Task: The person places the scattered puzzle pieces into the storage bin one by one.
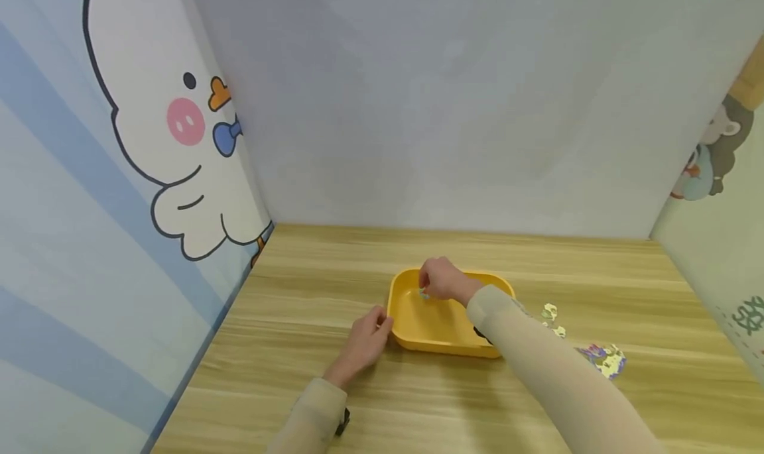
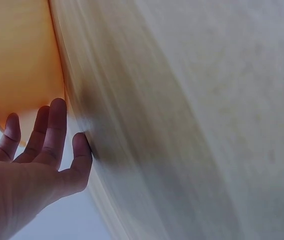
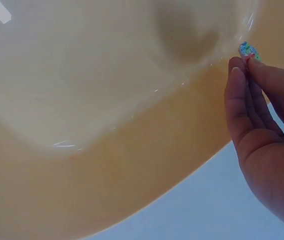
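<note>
Your right hand [image 1: 443, 278] pinches a small multicoloured piece [image 3: 248, 50] between thumb and fingertips, at ten o'clock within the yellow tray [image 1: 426, 325]. Your left hand [image 1: 365, 338], fingers loosely spread, touches the tray's outer wall at nine o'clock.

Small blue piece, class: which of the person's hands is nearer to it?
Right. The right hand pinches the piece in its fingertips, over the tray; the left hand touches the tray's left edge, apart from the piece.
</note>
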The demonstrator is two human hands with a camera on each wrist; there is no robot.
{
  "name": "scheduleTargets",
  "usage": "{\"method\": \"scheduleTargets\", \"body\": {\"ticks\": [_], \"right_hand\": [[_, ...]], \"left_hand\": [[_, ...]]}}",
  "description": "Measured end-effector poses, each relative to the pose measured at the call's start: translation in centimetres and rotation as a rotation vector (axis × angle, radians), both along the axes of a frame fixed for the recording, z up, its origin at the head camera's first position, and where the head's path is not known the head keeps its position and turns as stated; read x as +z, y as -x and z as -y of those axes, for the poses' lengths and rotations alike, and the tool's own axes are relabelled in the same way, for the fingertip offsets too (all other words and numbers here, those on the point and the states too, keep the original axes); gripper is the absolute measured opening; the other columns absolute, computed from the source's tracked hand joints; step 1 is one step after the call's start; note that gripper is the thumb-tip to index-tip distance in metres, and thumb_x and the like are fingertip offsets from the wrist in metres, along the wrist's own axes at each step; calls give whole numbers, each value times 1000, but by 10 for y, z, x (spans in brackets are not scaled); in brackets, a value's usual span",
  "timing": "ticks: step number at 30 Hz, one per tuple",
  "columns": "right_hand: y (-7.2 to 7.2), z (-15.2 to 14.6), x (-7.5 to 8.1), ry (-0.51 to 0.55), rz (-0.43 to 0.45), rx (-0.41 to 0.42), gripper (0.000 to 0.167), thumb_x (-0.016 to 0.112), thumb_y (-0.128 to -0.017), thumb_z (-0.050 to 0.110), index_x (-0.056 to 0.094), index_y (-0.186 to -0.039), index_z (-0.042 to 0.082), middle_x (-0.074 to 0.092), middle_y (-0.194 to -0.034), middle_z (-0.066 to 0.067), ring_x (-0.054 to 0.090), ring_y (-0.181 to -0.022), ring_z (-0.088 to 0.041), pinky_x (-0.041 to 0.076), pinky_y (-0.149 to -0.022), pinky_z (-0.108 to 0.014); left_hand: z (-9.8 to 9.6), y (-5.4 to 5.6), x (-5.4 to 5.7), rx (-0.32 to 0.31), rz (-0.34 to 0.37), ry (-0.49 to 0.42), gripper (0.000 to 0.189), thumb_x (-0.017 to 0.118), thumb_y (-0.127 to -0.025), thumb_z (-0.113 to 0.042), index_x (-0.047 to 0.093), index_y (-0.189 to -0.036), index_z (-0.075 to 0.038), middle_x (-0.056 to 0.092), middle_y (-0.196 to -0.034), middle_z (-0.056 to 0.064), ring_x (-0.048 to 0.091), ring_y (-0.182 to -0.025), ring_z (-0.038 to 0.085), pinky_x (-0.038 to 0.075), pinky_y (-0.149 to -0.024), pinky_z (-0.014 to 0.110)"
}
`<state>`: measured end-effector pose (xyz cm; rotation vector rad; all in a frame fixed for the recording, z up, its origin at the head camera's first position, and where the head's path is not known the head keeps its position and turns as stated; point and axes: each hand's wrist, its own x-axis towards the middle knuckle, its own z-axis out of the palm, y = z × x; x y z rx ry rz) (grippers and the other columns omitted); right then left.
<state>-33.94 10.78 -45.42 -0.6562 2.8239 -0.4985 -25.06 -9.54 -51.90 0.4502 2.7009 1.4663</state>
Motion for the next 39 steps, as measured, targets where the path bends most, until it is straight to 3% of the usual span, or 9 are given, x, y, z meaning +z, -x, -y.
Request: {"method": "scheduleTargets", "body": {"ticks": [9,13,14,17,24,29,39], "right_hand": [[4,12,-10,-36,-34,49,6,75,-80,3,73,-84,5,65,-83,-2,60,-80,-20,51,-73,-32],[8,16,-16,-26,-44,73,6,74,-78,0,72,-76,5,64,-75,-1,59,-72,-18,51,-68,-31],[13,15,-25,-4,-66,101,9,74,-78,0,71,-72,7,63,-72,1,57,-68,-16,50,-64,-29],[13,18,-27,11,-71,124,12,73,-77,-1,70,-69,7,61,-68,1,55,-64,-14,49,-61,-28],[9,27,-22,-33,-74,80,9,73,-77,-3,73,-75,5,65,-75,-2,60,-73,-19,51,-68,-32],[9,30,-24,-82,-86,75,10,74,-77,0,71,-72,8,61,-71,0,55,-69,-17,48,-64,-28],[7,31,-26,-116,-4,15,12,70,-81,-1,68,-74,9,60,-73,-1,54,-72,-18,47,-63,-29]], "left_hand": [[-2,0,-2,13,-9,-9,11,51,-98,-16,54,-90,-9,59,-82,0,55,-73,13,47,-64,30],[-3,-1,-2,3,-15,-17,11,50,-98,-15,53,-89,-9,58,-81,0,54,-71,12,47,-63,29],[-4,-1,-1,-1,-16,-17,11,50,-99,-14,52,-89,-9,57,-81,0,54,-71,12,47,-63,29],[-3,-1,-2,-7,-24,-18,11,50,-99,-13,52,-89,-8,57,-81,0,54,-70,12,46,-62,29],[-2,0,-2,-2,-25,-14,10,50,-98,-13,51,-90,-8,57,-81,1,54,-70,12,46,-62,29],[0,-1,-1,1,-13,1,10,51,-98,-16,53,-91,-8,57,-81,0,52,-67,11,45,-61,28],[0,-1,1,3,2,-3,11,50,-99,-16,54,-91,-9,61,-87,3,57,-75,14,48,-66,31]]}}
